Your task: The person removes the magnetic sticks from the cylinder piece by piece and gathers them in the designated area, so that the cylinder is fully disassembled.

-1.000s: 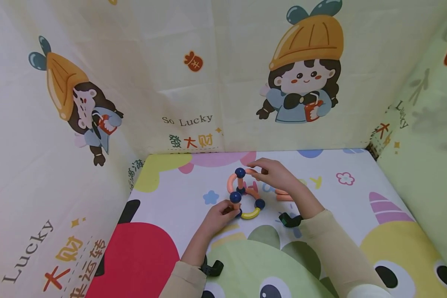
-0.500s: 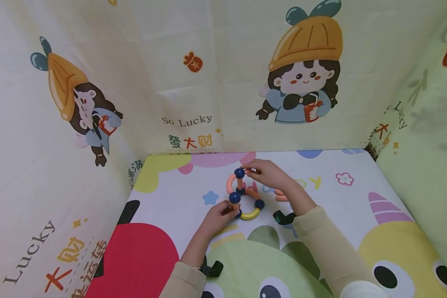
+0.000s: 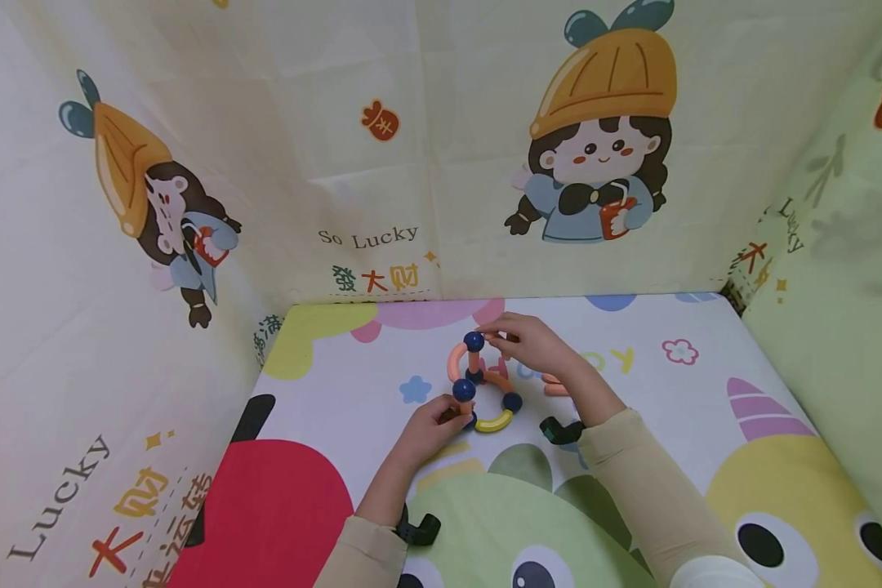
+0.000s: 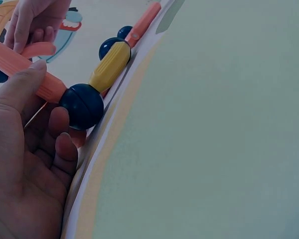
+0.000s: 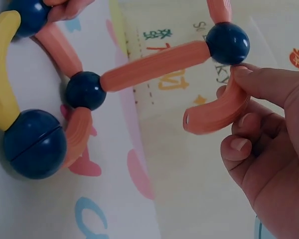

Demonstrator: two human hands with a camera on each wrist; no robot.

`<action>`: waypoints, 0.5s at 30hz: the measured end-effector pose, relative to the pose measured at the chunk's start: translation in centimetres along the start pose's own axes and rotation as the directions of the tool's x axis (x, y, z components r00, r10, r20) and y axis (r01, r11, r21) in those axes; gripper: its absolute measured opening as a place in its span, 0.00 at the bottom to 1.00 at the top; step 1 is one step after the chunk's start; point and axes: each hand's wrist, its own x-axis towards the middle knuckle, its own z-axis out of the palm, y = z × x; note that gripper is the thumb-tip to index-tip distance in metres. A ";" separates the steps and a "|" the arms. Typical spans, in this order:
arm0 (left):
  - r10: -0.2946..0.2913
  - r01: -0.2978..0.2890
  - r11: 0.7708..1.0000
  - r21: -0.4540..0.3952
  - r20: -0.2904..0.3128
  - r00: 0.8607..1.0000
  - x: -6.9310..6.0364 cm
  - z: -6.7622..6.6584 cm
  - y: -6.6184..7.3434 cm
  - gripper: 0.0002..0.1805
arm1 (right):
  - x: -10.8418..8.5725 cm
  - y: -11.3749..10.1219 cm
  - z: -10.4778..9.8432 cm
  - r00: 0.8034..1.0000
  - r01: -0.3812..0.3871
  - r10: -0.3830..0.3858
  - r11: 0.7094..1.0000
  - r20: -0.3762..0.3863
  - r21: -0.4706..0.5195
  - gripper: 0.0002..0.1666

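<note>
A magnetic ball-and-rod structure (image 3: 474, 361) stands on the mat, made of dark blue balls, orange rods and one yellow curved rod (image 3: 494, 422). My left hand (image 3: 429, 429) grips an upright orange rod (image 4: 50, 87) low on its near side, fingertips beside a blue ball (image 4: 82, 106). At the top, my right hand (image 3: 532, 339) pinches a curved orange rod (image 5: 214, 113) between thumb and fingers. One end of that rod meets the top blue ball (image 5: 227, 43); its other end is free. A straight orange rod (image 5: 154, 65) joins the top ball to a lower one.
Some loose orange rods (image 3: 554, 385) lie on the mat (image 3: 632, 392) behind my right wrist. Printed cloth walls (image 3: 441, 163) enclose the mat at the back and sides. Each wrist wears a black camera mount (image 3: 420, 531).
My right hand has moved slightly left, bringing the curved orange rod up to the top ball. My left hand stays where it was on the structure.
</note>
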 end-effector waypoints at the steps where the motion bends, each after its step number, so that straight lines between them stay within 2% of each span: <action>1: -0.002 0.002 1.000 0.001 0.000 1.000 0.0 0.0 0.0 0.13 | -0.1 0.3 0.0 1.000 -0.005 0.005 1.000 -0.006 0.011 0.19; 5: -0.002 0.002 1.000 0.013 -0.003 1.000 0.0 0.1 0.0 0.14 | -0.7 1.6 -0.1 0.998 -0.032 0.035 0.997 -0.047 0.065 0.17; 8: 0.007 -0.007 1.000 0.019 -0.006 1.000 0.0 0.1 0.1 0.14 | -1.7 2.6 -0.3 0.992 -0.097 0.106 0.987 -0.063 0.128 0.16; 12: 0.020 -0.020 1.000 0.009 -0.010 1.000 -0.1 0.0 0.1 0.14 | -3.4 3.7 -0.7 0.970 -0.218 0.236 0.951 -0.062 0.221 0.19; 15: 0.026 -0.026 1.000 0.001 -0.010 1.000 0.0 0.0 0.0 0.15 | -4.7 4.9 -0.8 0.953 -0.263 0.293 0.928 -0.079 0.265 0.22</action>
